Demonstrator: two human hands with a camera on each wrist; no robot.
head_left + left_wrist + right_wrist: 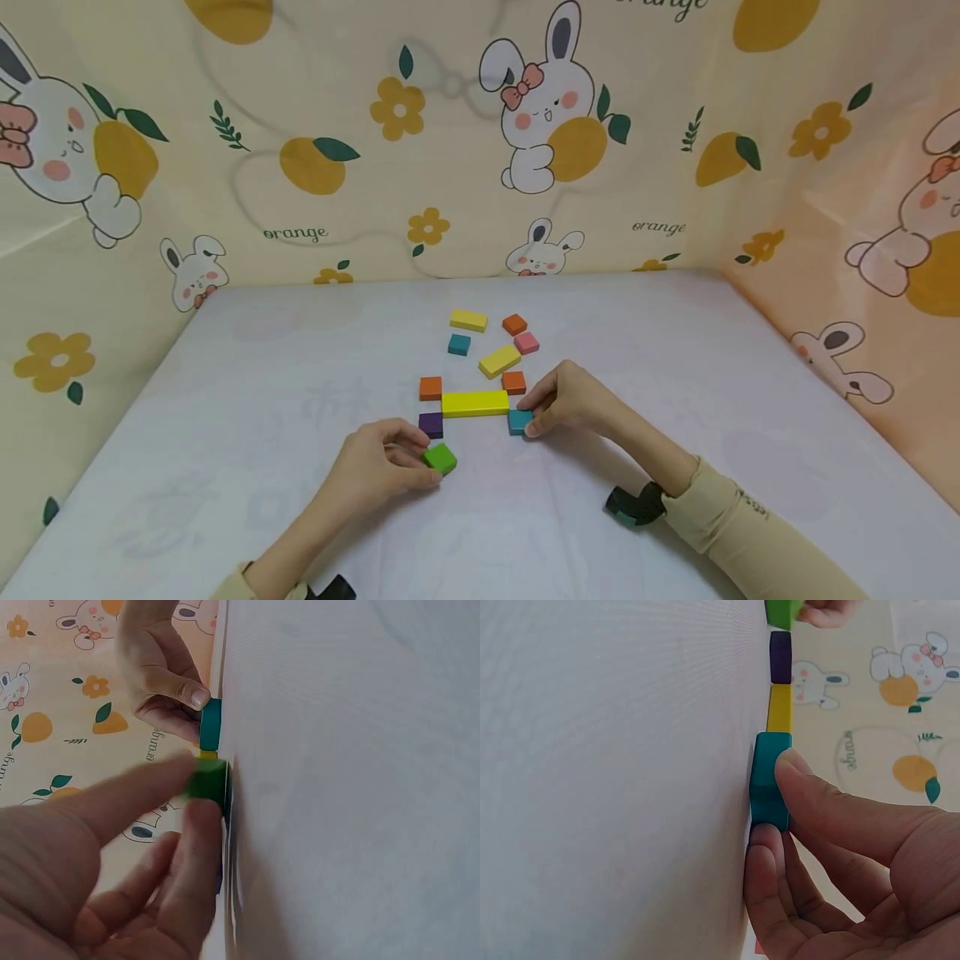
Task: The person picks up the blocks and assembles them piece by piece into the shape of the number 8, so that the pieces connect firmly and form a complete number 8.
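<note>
Between its thumb and fingers, my left hand (378, 458) pinches a green block (441, 458), tilted, just in front of a purple block (431, 425). On the other side, my right hand (573, 400) holds a teal block (520, 422) by thumb and fingers, at the front right corner of a long yellow block (475, 404). The right wrist view has the thumb on the teal block (771, 780), with the yellow and purple blocks lined up beyond it. Two orange blocks, one on the left (431, 388) and one on the right (513, 382), sit at the long block's back corners.
Farther back lie a slanted yellow block (499, 362), another yellow block (468, 321), a blue-teal block (459, 344), a pink block (527, 342) and an orange-red block (514, 324). A rabbit-patterned cloth (450, 183) rises behind the white table (262, 417).
</note>
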